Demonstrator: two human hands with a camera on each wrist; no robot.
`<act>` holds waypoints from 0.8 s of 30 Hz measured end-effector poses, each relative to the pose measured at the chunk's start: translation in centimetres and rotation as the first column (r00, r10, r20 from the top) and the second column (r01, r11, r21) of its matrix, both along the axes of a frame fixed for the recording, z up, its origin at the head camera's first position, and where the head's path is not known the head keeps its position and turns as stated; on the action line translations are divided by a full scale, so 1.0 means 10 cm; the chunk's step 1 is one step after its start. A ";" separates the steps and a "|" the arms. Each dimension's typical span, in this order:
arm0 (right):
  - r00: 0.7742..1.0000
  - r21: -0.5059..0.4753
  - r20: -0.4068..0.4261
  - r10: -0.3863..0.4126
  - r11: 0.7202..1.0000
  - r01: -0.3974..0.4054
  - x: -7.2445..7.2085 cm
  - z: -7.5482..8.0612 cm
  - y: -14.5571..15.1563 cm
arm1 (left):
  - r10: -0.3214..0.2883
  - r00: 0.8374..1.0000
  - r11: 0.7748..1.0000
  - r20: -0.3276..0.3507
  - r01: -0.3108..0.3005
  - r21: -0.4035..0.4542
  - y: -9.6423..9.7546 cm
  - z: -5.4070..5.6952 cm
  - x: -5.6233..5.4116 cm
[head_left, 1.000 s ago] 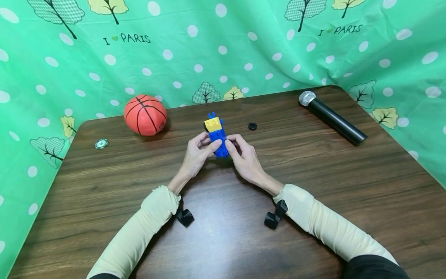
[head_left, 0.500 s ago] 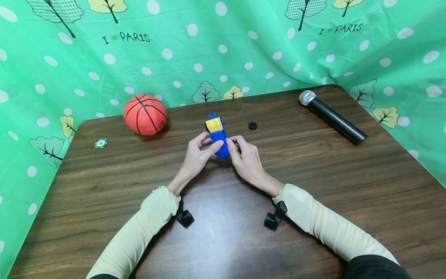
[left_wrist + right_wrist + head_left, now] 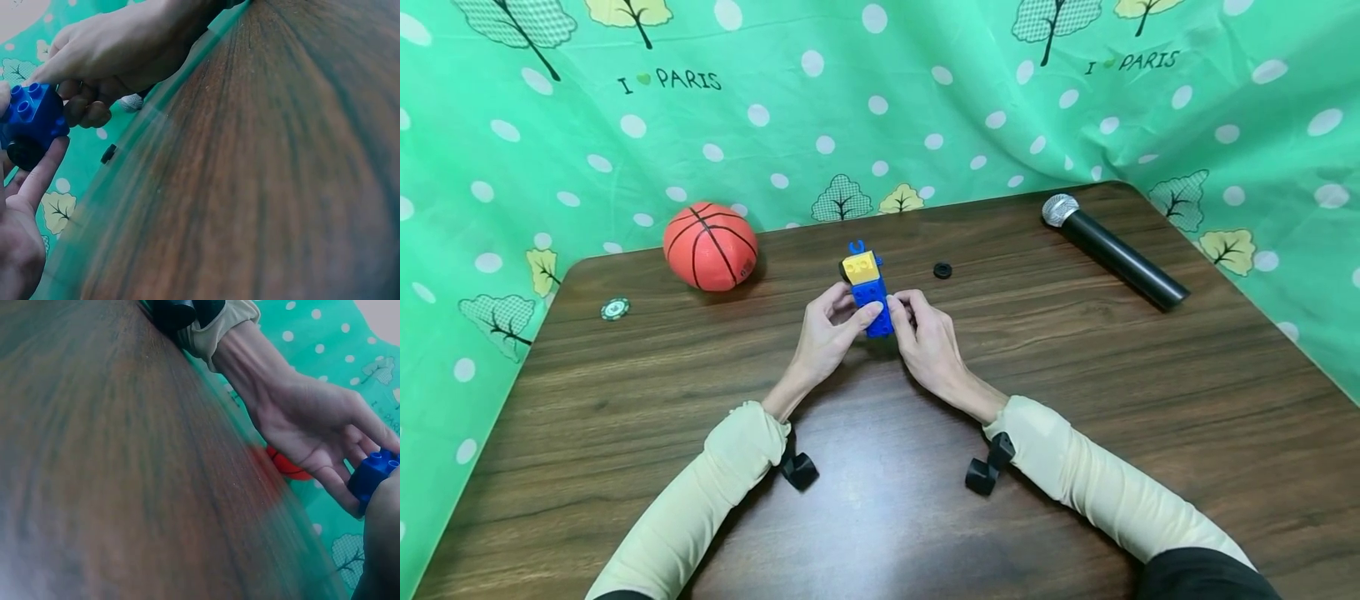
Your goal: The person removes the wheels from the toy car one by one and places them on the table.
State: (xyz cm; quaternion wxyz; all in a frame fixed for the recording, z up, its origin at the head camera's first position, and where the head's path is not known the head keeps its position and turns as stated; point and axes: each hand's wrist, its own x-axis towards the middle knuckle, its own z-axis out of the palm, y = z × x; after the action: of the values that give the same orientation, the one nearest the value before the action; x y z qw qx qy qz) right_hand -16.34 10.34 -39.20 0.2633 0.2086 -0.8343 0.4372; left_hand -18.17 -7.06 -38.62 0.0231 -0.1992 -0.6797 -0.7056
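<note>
A toy car of building blocks (image 3: 860, 267), yellow at its far end and blue nearer me, is held above the table. My left hand (image 3: 822, 332) grips it from the left, thumb on the blue block and fingers below. From the other side, my right hand (image 3: 927, 342) pinches the car's near right edge; whatever lies between those fingertips is hidden. The left wrist view shows studs on the blue block (image 3: 39, 106) and a black wheel (image 3: 25, 153). A loose black wheel (image 3: 942, 270) lies on the table beyond my right hand.
On the brown wooden table (image 3: 880, 517), a red toy basketball (image 3: 711, 247) stands back left, with a green and white poker chip (image 3: 615, 309) near it. A black microphone (image 3: 1116, 254) lies at the back right. A green dotted curtain (image 3: 880, 83) hangs behind.
The right thumb has shifted slightly along the car's right side, from the blue face toward its edge. Both hands otherwise stay almost still, and the loose wheel lies where it was.
</note>
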 end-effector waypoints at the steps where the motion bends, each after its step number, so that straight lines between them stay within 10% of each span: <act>1: 1.000 0.001 -0.010 -0.003 1.000 0.003 0.00 0.00 0.00 | 0.000 1.000 1.000 -0.005 0.000 -0.001 0.00 0.00 0.00; 24: 0.995 0.145 -0.088 -0.039 0.988 0.051 0.02 -0.02 0.00 | 0.052 0.998 0.998 -0.025 -0.053 -0.040 0.03 -0.01 0.00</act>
State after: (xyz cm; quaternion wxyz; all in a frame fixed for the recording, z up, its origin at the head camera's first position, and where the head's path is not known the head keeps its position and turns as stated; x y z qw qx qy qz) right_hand -16.10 10.35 -39.36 0.2925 0.2269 -0.8567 0.3593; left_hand -18.19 -6.74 -38.69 0.0455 -0.1900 -0.6984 -0.6885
